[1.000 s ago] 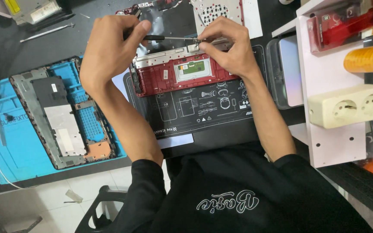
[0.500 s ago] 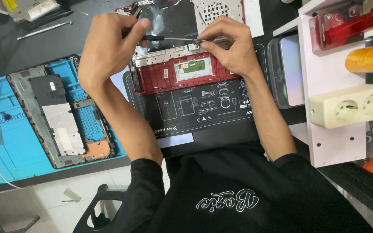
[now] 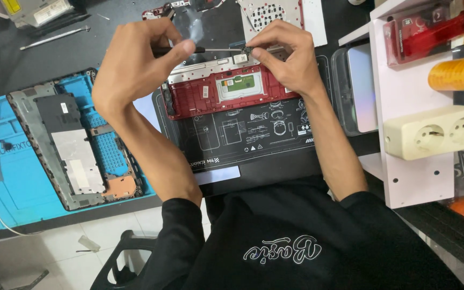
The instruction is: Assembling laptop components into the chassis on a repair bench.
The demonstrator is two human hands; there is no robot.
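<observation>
Working a screwdriver over the red laptop shell

Filling the desk's point(image 3: 6, 64) left edge is a blue mat point(image 3: 12, 182) bearing a grey laptop cover point(image 3: 71, 150). At the far middle lies the red palmrest point(image 3: 210, 94) on a black mat point(image 3: 243, 134). Left hand point(image 3: 135, 64) pinches a screwdriver point(image 3: 210, 50) — right hand point(image 3: 285, 56) pinches a small part at its tip.

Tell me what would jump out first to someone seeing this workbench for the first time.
Most striking is the red laptop shell at top centre on a black work mat, with the left hand holding a thin screwdriver whose tip meets the right hand. Left of it, a grey laptop cover lies on a bright blue mat. At right, a cream double socket sits against a white shelf.
</observation>
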